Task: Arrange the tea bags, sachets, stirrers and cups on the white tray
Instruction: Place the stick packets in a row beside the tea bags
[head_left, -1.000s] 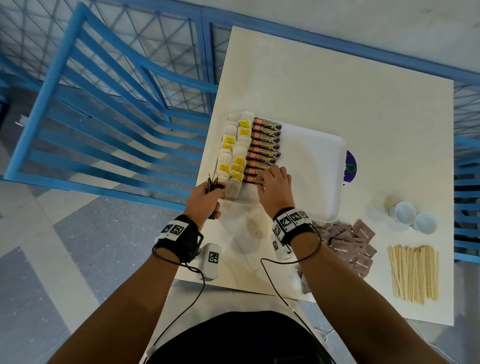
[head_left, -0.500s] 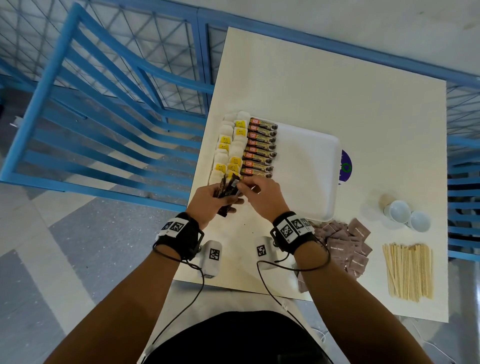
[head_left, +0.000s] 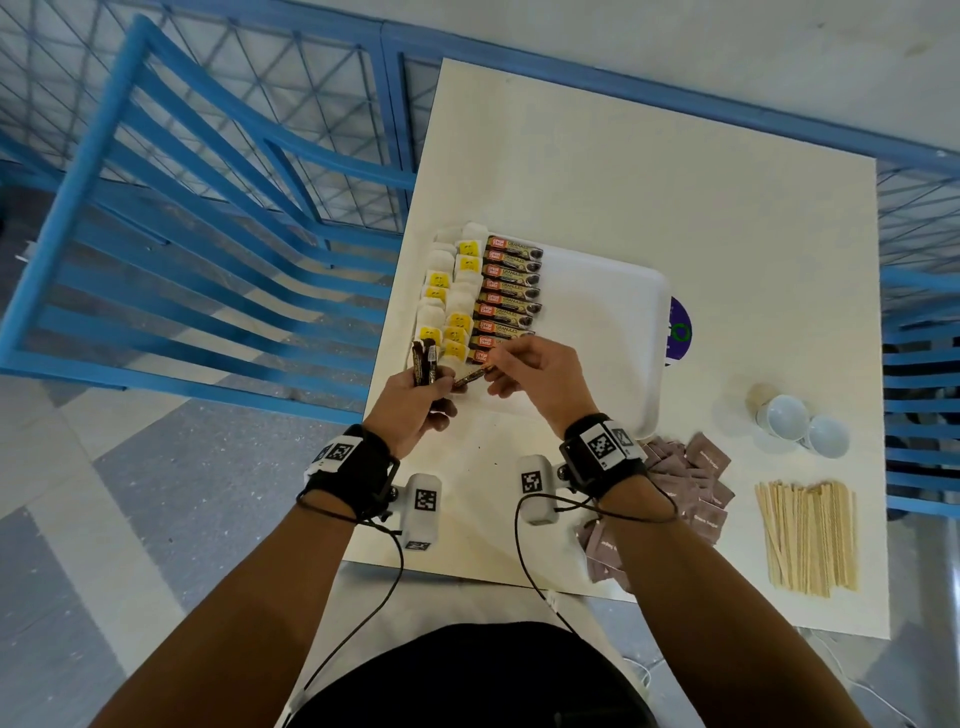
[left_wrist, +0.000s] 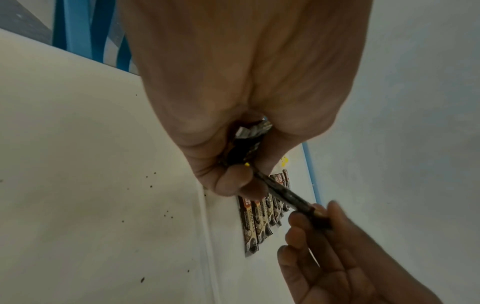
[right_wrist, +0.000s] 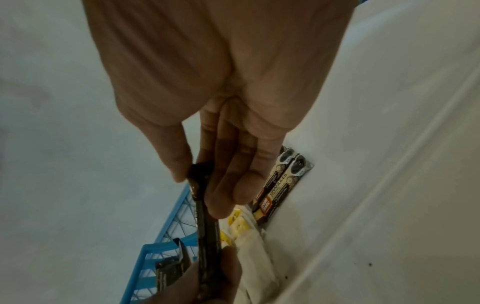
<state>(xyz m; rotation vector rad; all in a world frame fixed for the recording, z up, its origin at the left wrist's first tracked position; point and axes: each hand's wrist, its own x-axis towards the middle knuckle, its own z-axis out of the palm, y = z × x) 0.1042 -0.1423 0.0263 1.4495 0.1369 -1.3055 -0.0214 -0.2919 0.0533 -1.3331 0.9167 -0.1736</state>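
The white tray (head_left: 613, 332) lies on the table with a column of tea bags (head_left: 447, 306) with yellow tags and a column of brown coffee sachets (head_left: 511, 291) along its left side. My left hand (head_left: 415, 405) grips a small bunch of coffee sachets (head_left: 423, 361) at the tray's near left corner. My right hand (head_left: 530, 374) pinches the end of one dark sachet (head_left: 470, 378) whose other end is still at my left hand. In the left wrist view that sachet (left_wrist: 283, 195) runs from my left fingers to my right fingers (left_wrist: 311, 224).
Two white cups (head_left: 800, 426) stand right of the tray. Brown flat sachets (head_left: 691, 478) are piled under my right wrist, and wooden stirrers (head_left: 808, 535) lie at the table's near right. A blue chair (head_left: 171, 234) and blue railing flank the table.
My right hand left the sachet row on the tray, came to the left hand and took hold of one sachet from the bunch. The left hand lifted slightly toward it.
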